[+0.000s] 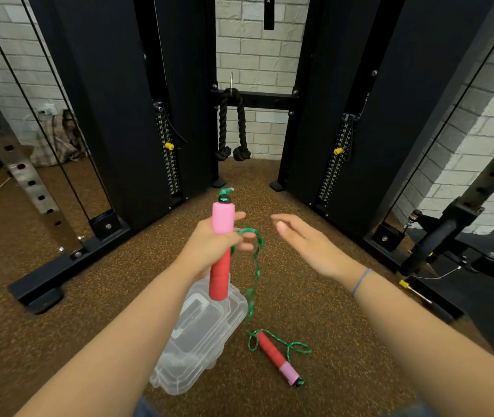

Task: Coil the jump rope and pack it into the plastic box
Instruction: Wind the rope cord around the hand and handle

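Jump rope (pixel 257 266) is being dangled from an upright handle (pixel 221 251) being gripped by the left hand (pixel 209 245); the right hand (pixel 306 245) is being held open beside it, while the plastic box (pixel 203 335) is being left closed below.

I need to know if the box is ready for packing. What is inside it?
The clear plastic box on the floor looks shut and empty. The left arm and the held handle cover part of it, so that part cannot be checked.
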### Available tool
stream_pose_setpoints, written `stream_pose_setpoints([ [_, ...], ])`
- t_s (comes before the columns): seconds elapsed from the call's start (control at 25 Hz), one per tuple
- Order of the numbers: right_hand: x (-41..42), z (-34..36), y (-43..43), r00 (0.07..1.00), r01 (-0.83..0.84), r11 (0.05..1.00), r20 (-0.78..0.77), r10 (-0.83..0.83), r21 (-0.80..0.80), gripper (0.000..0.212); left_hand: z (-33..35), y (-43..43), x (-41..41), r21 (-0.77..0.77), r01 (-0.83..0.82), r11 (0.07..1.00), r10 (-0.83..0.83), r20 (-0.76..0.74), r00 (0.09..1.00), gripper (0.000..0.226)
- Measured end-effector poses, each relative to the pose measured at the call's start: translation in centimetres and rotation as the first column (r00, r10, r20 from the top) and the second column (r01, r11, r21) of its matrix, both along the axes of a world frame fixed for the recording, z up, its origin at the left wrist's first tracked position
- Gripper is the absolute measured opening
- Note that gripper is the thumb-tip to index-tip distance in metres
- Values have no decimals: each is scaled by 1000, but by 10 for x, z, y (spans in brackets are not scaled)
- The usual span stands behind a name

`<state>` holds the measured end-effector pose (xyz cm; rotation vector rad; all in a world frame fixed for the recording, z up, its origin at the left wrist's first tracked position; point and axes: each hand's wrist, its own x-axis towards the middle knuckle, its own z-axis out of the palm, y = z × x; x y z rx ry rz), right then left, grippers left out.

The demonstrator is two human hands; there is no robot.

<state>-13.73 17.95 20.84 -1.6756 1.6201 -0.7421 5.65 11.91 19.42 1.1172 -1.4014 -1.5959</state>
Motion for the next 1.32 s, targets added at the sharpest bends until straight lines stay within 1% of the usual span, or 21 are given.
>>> stream_pose_setpoints([
  [0.08, 21, -1, -5, 976, -81, 997, 202, 82, -14, 44, 1, 9, -7, 11, 50, 999, -50, -4, 999, 47],
  [0.12, 27, -4, -8, 958, -114, 993, 266, 107, 12, 51, 2, 11, -9, 17, 48, 999, -48, -13, 999, 46],
  [0.16, 30, -8, -11, 949, -128, 991, 294, 112, 37, 62, 2, 10, -9, 35, 43, 998, -41, -38, 998, 46],
  [0.24, 33, -9, -15, 962, -91, 992, 264, 67, 82, 77, 4, 10, -9, 80, 55, 995, -48, -86, 995, 46],
  [0.28, 35, -9, -15, 966, -63, 992, 255, 34, 107, 77, 5, 10, -8, 89, 65, 994, -58, -84, 995, 46],
  [0.36, 36, -9, -16, 963, -52, 987, 268, 10, 151, 68, 4, 9, -7, 87, 84, 993, -78, -68, 995, 47],
  [0.4, 37, -8, -15, 974, -41, 985, 226, 3, 165, 65, 4, 8, -6, 78, 91, 993, -86, -65, 994, 47],
  [0.48, 35, -6, -13, 997, 24, 990, 65, -33, 136, 54, 2, 8, -5, 19, 88, 996, -88, -8, 996, 47],
  [0.52, 33, -4, -12, 999, 45, 995, -32, -42, 93, 44, 2, 7, -3, -31, 85, 996, -83, 58, 995, 47],
  [0.6, 30, -2, -8, 976, 7, 999, -217, -16, -43, 17, 2, 6, -1, -124, 64, 990, -45, 150, 988, 48],
  [0.64, 28, -2, -6, 960, -28, 994, -281, -2, -102, 11, 2, 4, 1, -154, 36, 987, -11, 162, 987, 47],
  [0.76, 22, -4, -1, 938, -84, 982, -347, 21, -169, 31, 7, -2, 8, -176, -62, 982, 92, 167, 982, 44],
  [0.88, 19, -5, 4, 897, -119, 981, -440, 40, -153, 38, 11, -2, 11, -203, -56, 978, 109, 260, 959, 42],
  [0.96, 18, -2, 7, 891, -121, 988, -449, 65, -96, 41, 8, -2, 12, -229, -66, 971, 139, 321, 937, 39],
  [1.0, 15, 0, 7, 922, -92, 996, -379, 76, -24, 42, 6, -4, 14, -245, -92, 965, 172, 331, 928, 37],
  [1.04, 11, 2, 7, 971, -52, 995, -227, 71, 88, 43, 4, -7, 17, -262, -134, 956, 219, 332, 917, 34],
  [1.08, 6, 5, 7, 1000, -30, 974, -2, 31, 224, 44, 3, -10, 21, -274, -189, 943, 275, 323, 906, 32],
  [1.12, 0, 8, 8, 977, -32, 936, 209, -45, 350, 45, 3, -14, 26, -278, -251, 927, 332, 300, 894, 30],
  [1.16, -7, 10, 9, 928, -37, 901, 349, -130, 432, 47, 3, -18, 31, -272, -309, 912, 379, 264, 887, 29],
  [1.24, -20, 9, 12, 884, -32, 862, 416, -211, 506, 51, 4, -22, 38, -260, -393, 882, 446, 193, 874, 26],
  [1.32, -30, 6, 14, 895, -30, 853, 394, -209, 521, 53, 3, -27, 42, -290, -434, 853, 492, 169, 854, 21],
])
